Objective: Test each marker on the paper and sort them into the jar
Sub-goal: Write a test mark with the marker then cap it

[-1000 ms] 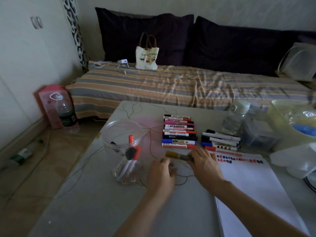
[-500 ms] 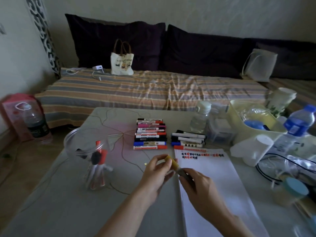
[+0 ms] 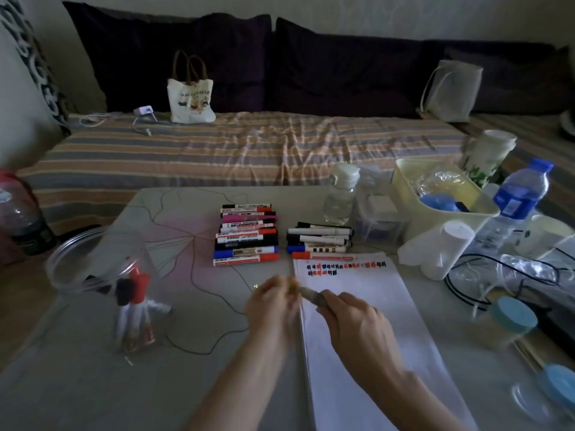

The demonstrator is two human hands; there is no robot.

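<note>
My right hand (image 3: 354, 318) grips the barrel of a marker with a yellow cap (image 3: 306, 292). My left hand (image 3: 273, 303) pinches that yellow cap; the hand is blurred. Both hands hover at the left edge of the white paper (image 3: 373, 331), which carries rows of red, blue and black test marks near its top. A clear jar (image 3: 102, 275) stands at the left with several markers upright in it. Two rows of markers lie beyond the paper: a larger stack (image 3: 247, 234) and a smaller one (image 3: 320, 239).
A clear bottle (image 3: 340, 194), a yellow tub (image 3: 407, 181), a blue-capped water bottle (image 3: 519, 194), paper cups (image 3: 451, 247), black cables (image 3: 485, 284) and blue-lidded jars (image 3: 510, 321) crowd the table's right side. A striped bed (image 3: 217, 150) lies beyond. A dark bottle (image 3: 21, 219) stands on the floor at left.
The camera has turned right, so the jar sits further left in view. My hands carried the marker from the table over to the paper's edge, and the left hand took hold of its cap.
</note>
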